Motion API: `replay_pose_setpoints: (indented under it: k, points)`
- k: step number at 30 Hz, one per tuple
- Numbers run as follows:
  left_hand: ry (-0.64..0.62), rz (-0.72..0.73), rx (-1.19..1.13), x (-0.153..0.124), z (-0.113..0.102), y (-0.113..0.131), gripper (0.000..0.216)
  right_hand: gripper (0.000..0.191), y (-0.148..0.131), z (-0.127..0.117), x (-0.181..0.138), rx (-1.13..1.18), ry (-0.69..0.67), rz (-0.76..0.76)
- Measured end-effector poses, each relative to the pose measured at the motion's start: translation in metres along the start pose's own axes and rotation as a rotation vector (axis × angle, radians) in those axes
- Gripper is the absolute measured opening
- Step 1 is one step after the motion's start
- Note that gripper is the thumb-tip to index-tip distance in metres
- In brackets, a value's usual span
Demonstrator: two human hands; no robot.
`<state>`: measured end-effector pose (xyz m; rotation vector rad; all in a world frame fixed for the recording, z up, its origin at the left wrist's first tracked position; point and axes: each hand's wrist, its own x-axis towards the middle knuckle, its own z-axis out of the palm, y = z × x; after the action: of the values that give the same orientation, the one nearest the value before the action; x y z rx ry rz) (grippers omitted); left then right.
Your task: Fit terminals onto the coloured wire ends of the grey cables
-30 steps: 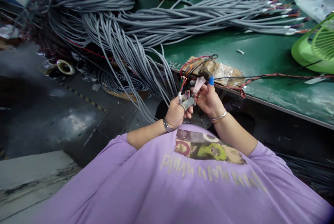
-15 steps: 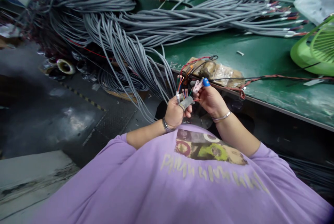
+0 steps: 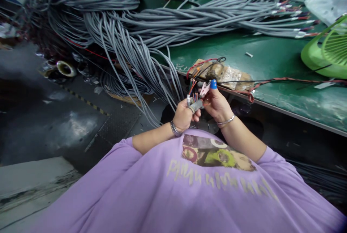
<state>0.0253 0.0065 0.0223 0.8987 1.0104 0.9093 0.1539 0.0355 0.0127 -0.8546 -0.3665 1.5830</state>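
My left hand (image 3: 183,116) is closed on a grey cable (image 3: 188,100), its thumb in a grey finger cover (image 3: 195,106). Above the cable's white band, coloured wires (image 3: 192,85) fan upward. More short wire ends (image 3: 195,97) stick up behind the thumb. Close on the right, my right hand (image 3: 219,105) pinches a small pale pink piece (image 3: 205,89) that looks like a clip or connector. A blue cover (image 3: 213,84) sits on one of its fingertips. Thin orange wire shows between the two hands; which fingers touch it I cannot tell.
Grey cables (image 3: 217,19) lie bundled across the green table (image 3: 284,59), and many hang over its edge. A taped brown block (image 3: 233,77) with red and black leads lies at the near edge. To the right stands a green fan (image 3: 328,50). Coiled cable (image 3: 124,84) rests below.
My left hand and the cable have shifted slightly right, closer to my right hand. The coloured wires lean more to the right. Both grips look unchanged.
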Motion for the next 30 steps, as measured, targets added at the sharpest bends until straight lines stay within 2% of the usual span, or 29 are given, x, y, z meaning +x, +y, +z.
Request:
replay_pose_setpoints:
  k: [9, 15, 21, 24, 30]
  points:
    - [0.019, 0.018, 0.001, -0.013, -0.005, 0.007, 0.047, 0.052, -0.006, -0.001, -0.008, -0.025, -0.054, 0.080]
    - [0.100, 0.206, 0.040, -0.009, -0.009, 0.009, 0.046, 0.042, -0.010, 0.001, -0.013, -0.063, -0.065, 0.065]
    - [0.132, 0.315, 0.168, -0.002, -0.009, 0.011, 0.045, 0.050, -0.010, 0.001, -0.011, -0.115, 0.026, 0.060]
    - [0.126, 0.322, 0.213, 0.000, -0.009, 0.009, 0.041, 0.048, -0.011, 0.000, -0.010, -0.139, 0.044, 0.058]
    - [0.110, 0.236, 0.175, 0.003, -0.006, 0.002, 0.041, 0.034, -0.008, -0.005, -0.006, -0.042, -0.009, 0.049]
